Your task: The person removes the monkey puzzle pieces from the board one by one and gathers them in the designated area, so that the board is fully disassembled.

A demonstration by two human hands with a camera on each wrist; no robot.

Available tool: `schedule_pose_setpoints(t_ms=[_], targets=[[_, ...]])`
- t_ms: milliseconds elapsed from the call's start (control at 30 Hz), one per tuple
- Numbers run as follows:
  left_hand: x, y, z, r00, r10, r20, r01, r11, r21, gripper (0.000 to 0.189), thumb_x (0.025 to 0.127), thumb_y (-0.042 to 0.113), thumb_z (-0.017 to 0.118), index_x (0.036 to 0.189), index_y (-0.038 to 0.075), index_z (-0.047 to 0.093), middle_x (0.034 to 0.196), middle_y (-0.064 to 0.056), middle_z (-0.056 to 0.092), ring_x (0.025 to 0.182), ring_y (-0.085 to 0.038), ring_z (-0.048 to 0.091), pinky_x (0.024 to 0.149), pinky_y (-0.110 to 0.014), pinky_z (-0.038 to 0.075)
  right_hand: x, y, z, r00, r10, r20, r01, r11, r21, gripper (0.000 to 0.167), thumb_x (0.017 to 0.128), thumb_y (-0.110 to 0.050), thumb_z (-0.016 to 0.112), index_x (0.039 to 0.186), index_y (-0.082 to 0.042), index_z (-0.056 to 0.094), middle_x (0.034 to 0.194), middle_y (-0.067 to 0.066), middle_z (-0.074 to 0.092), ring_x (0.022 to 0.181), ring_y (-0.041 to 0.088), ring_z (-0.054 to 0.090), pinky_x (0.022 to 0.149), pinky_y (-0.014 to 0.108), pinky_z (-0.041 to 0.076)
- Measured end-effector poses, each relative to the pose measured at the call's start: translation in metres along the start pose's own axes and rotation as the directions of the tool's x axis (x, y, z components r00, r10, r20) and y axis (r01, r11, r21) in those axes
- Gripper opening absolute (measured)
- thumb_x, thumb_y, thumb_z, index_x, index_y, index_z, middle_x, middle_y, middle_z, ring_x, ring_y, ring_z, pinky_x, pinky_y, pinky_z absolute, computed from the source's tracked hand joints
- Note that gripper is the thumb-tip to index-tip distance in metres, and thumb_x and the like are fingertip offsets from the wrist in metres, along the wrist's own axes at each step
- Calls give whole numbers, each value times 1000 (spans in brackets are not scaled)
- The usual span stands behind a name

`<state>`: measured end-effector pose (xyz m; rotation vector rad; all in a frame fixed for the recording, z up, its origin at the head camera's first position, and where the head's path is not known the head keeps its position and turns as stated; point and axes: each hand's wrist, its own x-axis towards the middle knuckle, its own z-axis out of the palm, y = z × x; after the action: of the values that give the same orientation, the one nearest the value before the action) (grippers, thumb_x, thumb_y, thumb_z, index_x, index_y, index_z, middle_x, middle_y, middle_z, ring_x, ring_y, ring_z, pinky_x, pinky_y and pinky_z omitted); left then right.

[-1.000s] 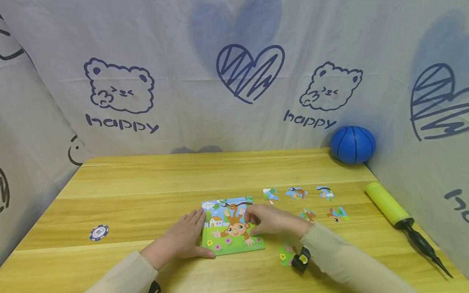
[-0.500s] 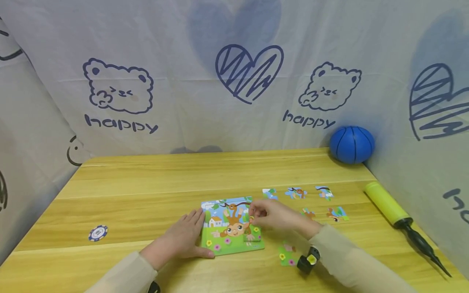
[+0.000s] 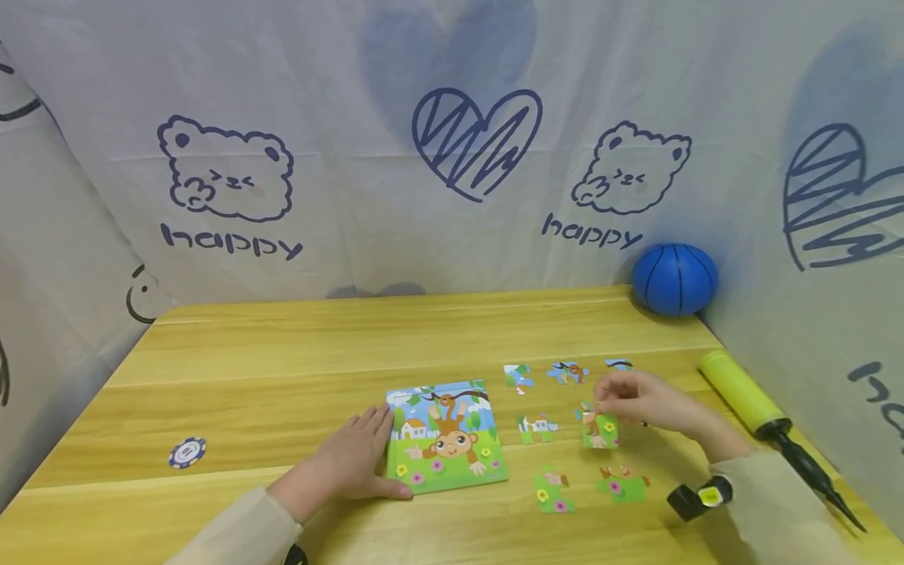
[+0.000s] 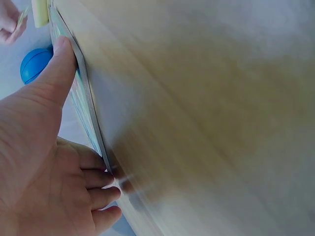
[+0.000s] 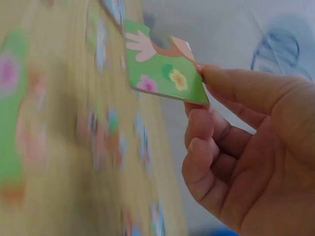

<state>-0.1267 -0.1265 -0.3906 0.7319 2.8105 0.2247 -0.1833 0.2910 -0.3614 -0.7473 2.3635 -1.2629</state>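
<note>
My right hand [image 3: 650, 404] pinches a jigsaw puzzle piece [image 3: 600, 430] between thumb and fingers, held up over the loose pieces on the right. Green grass, a pale monkey hand and two flowers show on that piece in the right wrist view. My left hand [image 3: 348, 461] rests flat along the left edge of a square puzzle board [image 3: 448, 439], which carries a whole monkey picture. In the left wrist view the left thumb [image 4: 63, 64] lies on the board's rim, and the fingertips touch its side farther along.
Loose puzzle pieces lie in rows right of the board, among them a house piece [image 3: 537, 428] and a flower piece [image 3: 554, 493]. A blue ball [image 3: 674, 280] sits at the back right corner. A yellow hand pump [image 3: 749, 396] lies along the right edge; a poker chip [image 3: 187, 453] lies left.
My right hand has moved right, from the board's right side to over the loose pieces, carrying the puzzle piece with it. The left hand and the board have stayed in place.
</note>
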Motion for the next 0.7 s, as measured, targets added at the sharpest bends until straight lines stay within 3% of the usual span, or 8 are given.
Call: schedule_pose_setpoints(t_ms=[167, 400, 567, 700], targets=[[0, -1, 0, 1000, -5, 2, 5, 1000, -6, 110, 70, 68, 59, 138, -13, 26, 145, -28, 20, 133, -40, 20, 108, -48, 18, -32, 25, -19, 997, 57, 59, -60, 998, 36, 17, 94, -11, 53, 95, 6, 56, 72, 2, 52, 55, 12, 43, 45, 31, 39], [0, -1, -1, 1000, -5, 2, 5, 999, -39, 109, 71, 66, 61, 138, -13, 26, 145, -28, 19, 133, -41, 19, 108, -48, 18, -60, 53, -33, 988, 81, 131, -86, 996, 32, 14, 95, -8, 50, 93, 4, 58, 73, -4, 54, 55, 7, 43, 43, 28, 39], [-1, -1, -2, 1000, -7, 3, 7, 997, -74, 109, 71, 64, 63, 138, -14, 25, 145, -29, 18, 132, -42, 19, 107, -49, 19, -70, 64, -36, 990, 91, 107, -96, 995, 37, 14, 94, -6, 51, 91, 6, 58, 67, -6, 49, 52, 7, 40, 40, 31, 32], [-1, 0, -3, 1000, -10, 3, 10, 995, -97, 109, 71, 63, 64, 138, -13, 24, 145, -29, 17, 132, -42, 18, 107, -49, 18, -72, 67, -36, 992, 110, 68, -110, 994, 9, 14, 93, -7, 53, 91, 6, 58, 67, -8, 49, 53, 4, 40, 41, 27, 33]])
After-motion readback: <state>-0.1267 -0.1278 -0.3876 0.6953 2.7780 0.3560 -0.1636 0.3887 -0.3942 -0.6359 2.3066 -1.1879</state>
